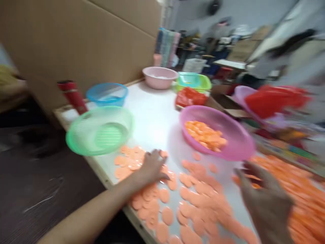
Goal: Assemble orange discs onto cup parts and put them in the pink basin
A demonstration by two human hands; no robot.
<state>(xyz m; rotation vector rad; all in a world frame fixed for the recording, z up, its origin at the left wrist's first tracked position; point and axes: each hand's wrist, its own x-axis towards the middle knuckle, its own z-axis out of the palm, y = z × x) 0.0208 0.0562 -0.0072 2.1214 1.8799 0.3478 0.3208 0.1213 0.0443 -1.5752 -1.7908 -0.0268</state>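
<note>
Several flat orange discs [195, 200] lie spread over the white table [154, 118]. My left hand [152, 166] rests palm down on the discs near the table's left edge, fingers apart. My right hand [266, 200] hovers over the discs at the lower right, fingers spread, and holds nothing that I can make out. Just beyond it stands a pink basket [236, 142] partly filled with orange discs [205, 135]. A large heap of orange discs [304, 203] lies at the far right. The picture is blurred by motion.
A green mesh basket [100, 130] overhangs the table's left edge. Behind it stand a blue basket [108, 94] and a red bottle [73, 96]. A pale pink bowl [159, 77], green basket [195, 82], red bag [190, 97] and red basket [274, 100] stand farther back. A cardboard wall [76, 44] rises at left.
</note>
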